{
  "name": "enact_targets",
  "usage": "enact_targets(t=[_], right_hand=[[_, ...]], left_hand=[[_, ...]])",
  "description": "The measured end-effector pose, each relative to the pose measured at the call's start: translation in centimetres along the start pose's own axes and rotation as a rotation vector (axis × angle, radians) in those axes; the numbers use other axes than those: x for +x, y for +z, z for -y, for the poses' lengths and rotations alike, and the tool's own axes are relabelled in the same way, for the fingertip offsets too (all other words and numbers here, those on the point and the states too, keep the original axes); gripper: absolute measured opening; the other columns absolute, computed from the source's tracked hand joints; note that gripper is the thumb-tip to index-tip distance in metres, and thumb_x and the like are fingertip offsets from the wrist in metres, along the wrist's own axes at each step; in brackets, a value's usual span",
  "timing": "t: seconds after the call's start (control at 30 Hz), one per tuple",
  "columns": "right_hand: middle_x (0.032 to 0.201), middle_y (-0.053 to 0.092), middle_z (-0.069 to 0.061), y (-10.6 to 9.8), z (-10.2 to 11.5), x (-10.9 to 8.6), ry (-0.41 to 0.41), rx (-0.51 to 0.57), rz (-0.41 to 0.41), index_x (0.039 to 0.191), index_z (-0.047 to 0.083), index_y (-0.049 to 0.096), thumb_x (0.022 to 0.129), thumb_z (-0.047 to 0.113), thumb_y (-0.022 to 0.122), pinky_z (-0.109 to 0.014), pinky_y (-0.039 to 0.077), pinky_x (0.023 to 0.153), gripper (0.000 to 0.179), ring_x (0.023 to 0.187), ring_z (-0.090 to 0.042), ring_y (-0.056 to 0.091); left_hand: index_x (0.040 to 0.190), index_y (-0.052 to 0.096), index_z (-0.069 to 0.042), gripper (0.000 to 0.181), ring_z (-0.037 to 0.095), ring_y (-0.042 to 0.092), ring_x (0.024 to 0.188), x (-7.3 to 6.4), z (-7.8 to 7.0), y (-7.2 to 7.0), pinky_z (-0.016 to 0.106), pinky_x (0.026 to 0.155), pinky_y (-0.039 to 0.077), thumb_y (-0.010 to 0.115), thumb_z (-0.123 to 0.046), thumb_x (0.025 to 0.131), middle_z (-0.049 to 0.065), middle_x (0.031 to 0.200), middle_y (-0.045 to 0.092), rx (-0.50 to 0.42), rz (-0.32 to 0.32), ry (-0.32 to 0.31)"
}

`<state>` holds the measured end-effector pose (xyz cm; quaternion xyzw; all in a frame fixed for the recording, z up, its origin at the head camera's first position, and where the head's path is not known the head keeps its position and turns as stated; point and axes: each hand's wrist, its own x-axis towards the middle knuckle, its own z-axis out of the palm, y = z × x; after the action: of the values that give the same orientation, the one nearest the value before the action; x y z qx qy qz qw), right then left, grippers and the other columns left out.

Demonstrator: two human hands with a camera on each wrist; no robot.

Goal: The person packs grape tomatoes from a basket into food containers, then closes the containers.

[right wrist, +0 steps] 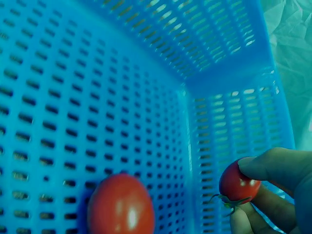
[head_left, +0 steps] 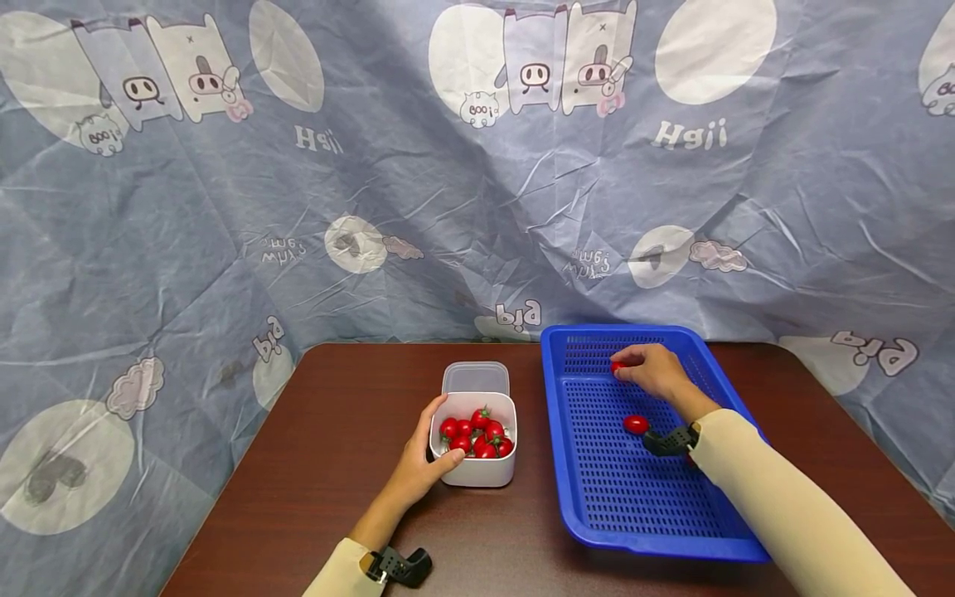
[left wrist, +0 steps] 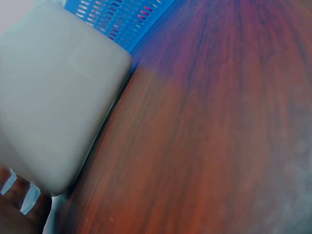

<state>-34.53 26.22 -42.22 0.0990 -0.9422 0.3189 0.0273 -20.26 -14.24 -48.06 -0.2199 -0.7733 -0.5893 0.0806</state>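
My right hand (head_left: 656, 371) is over the far end of the blue plastic basket (head_left: 555, 464), pinching a cherry tomato (right wrist: 237, 183) between thumb and fingers. In the right wrist view that tomato has its green stem end turned down. Another cherry tomato (head_left: 636, 424) lies on the basket floor close to my wrist, and a third red one (head_left: 691, 458) is mostly hidden behind the wrist strap. With thumb at the near rim and fingers round the left side, my left hand (head_left: 424, 454) holds a square white container (head_left: 481, 474). Several cherry tomatoes (head_left: 481, 444) fill its bottom, some with green stems.
A translucent lid (head_left: 476, 377) lies just behind the white container. Both container and basket stand on a dark brown wooden table (head_left: 336, 423). Behind the table hangs a blue-grey printed cloth (head_left: 418, 182). The basket's raised walls surround my right hand's area.
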Motion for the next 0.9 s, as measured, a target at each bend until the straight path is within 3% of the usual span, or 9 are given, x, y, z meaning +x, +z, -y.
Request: enact_targets(t=[0.3, 0.6, 0.9], right_hand=[[0.102, 0.072, -0.012, -0.3, 2.7, 0.0, -0.098, 0.031, -0.011, 0.112, 0.004, 0.071, 0.084, 0.017, 0.073, -0.048, 0.047, 0.085, 0.030, 0.099, -0.032, 0.064], [0.101, 0.073, -0.010, -1.0, 6.6, -0.2, -0.180, 0.136, -0.007, 0.112, 0.004, 0.071, 0.084, 0.016, 0.075, -0.039, 0.049, 0.081, 0.030, 0.096, -0.025, 0.067], [0.098, 0.073, -0.008, -0.2, 10.0, -1.2, -0.261, 0.242, 0.030, 0.110, 0.004, 0.071, 0.084, 0.013, 0.075, -0.026, 0.050, 0.078, 0.028, 0.091, -0.019, 0.068]], left_hand=[[0.152, 0.025, -0.025, 0.080, 0.030, 0.043, 0.129, 0.0, 3.6, 0.3, 0.053, 0.102, 0.037, 0.070, -0.022, 0.085, 0.010, 0.147, 0.040, 0.018, -0.021, -0.008], [0.152, 0.024, -0.027, 0.080, 0.027, 0.043, 0.129, 0.0, 4.0, 0.3, 0.048, 0.103, 0.037, 0.070, -0.028, 0.086, 0.007, 0.146, 0.040, 0.025, -0.029, -0.004], [0.152, 0.024, -0.028, 0.080, 0.027, 0.044, 0.129, 0.1, 3.8, 0.2, 0.049, 0.103, 0.037, 0.070, -0.027, 0.085, 0.008, 0.146, 0.040, 0.021, -0.023, -0.003]])
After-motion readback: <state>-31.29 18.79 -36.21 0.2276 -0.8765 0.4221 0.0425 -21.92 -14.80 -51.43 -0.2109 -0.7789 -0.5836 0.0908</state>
